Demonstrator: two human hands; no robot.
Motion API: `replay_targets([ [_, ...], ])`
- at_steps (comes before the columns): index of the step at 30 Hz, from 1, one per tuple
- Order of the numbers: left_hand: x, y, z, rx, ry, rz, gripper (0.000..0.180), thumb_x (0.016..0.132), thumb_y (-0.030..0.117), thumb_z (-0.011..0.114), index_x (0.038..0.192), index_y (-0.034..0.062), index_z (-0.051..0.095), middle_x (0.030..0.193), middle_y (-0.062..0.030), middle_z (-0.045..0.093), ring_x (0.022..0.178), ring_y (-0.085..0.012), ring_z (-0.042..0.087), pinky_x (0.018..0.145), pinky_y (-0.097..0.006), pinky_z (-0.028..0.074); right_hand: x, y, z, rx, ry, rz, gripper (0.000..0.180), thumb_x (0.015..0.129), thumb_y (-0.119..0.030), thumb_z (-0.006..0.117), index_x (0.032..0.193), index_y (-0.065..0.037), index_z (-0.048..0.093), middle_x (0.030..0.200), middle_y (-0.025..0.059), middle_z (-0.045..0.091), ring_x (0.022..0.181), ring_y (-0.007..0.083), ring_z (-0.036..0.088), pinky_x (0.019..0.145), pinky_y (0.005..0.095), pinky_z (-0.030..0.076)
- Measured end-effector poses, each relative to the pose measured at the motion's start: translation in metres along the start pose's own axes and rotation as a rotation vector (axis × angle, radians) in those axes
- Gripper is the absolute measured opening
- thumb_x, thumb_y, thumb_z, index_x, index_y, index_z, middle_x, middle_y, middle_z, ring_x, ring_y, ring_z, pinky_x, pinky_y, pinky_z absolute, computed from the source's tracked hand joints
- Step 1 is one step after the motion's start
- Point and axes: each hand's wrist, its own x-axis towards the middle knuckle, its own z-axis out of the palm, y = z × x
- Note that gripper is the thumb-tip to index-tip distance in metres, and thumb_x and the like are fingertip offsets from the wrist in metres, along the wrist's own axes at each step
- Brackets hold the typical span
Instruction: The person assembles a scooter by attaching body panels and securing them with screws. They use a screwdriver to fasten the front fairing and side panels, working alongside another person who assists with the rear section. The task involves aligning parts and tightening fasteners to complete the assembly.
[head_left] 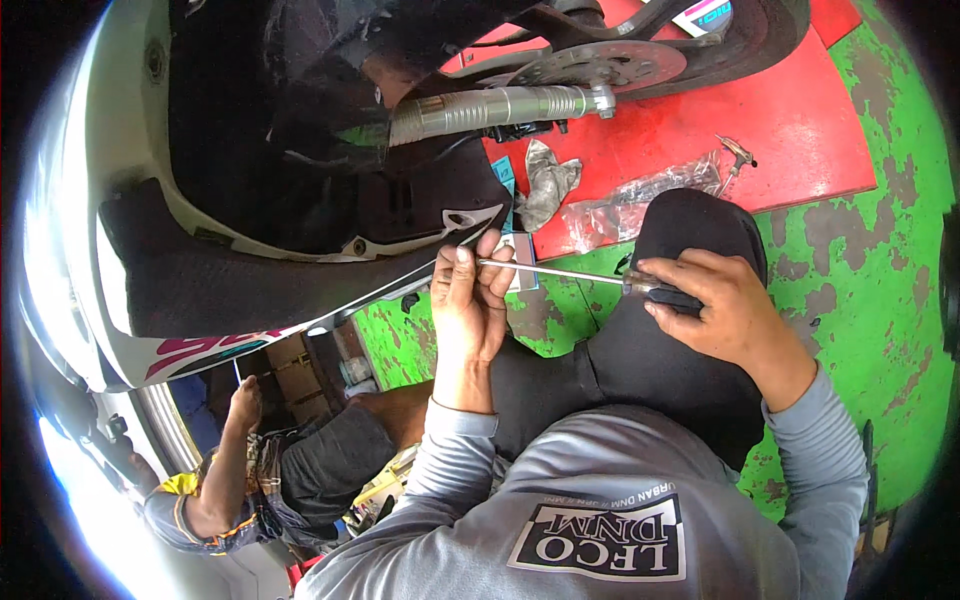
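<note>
My right hand (715, 300) is wrapped round the dark handle of a screwdriver (560, 271), above my knee. Its long metal shaft points left, and the tip meets the fingers of my left hand (472, 300). Those fingers are curled with the thumb close to them; whatever they pinch at the tip is too small to make out. Just beyond my left hand lies the lower edge of a motorcycle's body panel (400, 262), black inside with a pale bracket at its end.
A silver fork tube (490, 108), brake disc (600, 65) and tyre (740, 50) are ahead. On the red platform (810, 130) lie a grey rag (546, 185), clear plastic bags (640, 200) and a T-handle tool (736, 160). Another person (230, 480) works at lower left.
</note>
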Motion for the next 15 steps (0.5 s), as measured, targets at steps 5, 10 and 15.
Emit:
replay_targets([
  [5,0.004,0.006,0.007,0.066,-0.045,0.017,0.013,0.105,0.022,0.058,0.112,0.0114,0.061,0.118,-0.0166,0.071,0.098,-0.0264,0.074,0.082,-0.039,0.065,0.000,-0.011,-0.003,0.022,0.010,0.004,0.039,0.078,-0.014,0.079,0.115,-0.005,0.069,0.088,0.0126,0.066,0.075,0.0330,0.068,0.068,0.0414,0.055],
  [10,0.004,0.013,0.018,-0.021,0.145,0.031,0.023,0.105,0.030,0.057,0.104,0.0074,0.062,0.115,-0.0149,0.072,0.099,-0.0229,0.073,0.083,-0.035,0.064,0.004,-0.030,0.006,0.137,0.046,0.007,0.036,0.079,-0.009,0.075,0.113,-0.006,0.061,0.107,0.0139,0.062,0.089,0.0342,0.068,0.074,0.0432,0.057],
  [15,-0.001,0.019,0.027,-0.152,0.129,0.159,0.031,0.106,0.033,0.055,0.120,0.0064,0.062,0.126,-0.0125,0.069,0.110,-0.0220,0.069,0.093,-0.034,0.061,0.021,-0.039,0.011,0.203,0.069,-0.050,0.036,0.080,-0.007,0.074,0.113,-0.006,0.062,0.105,0.0125,0.062,0.088,0.0332,0.068,0.075,0.0424,0.058],
])
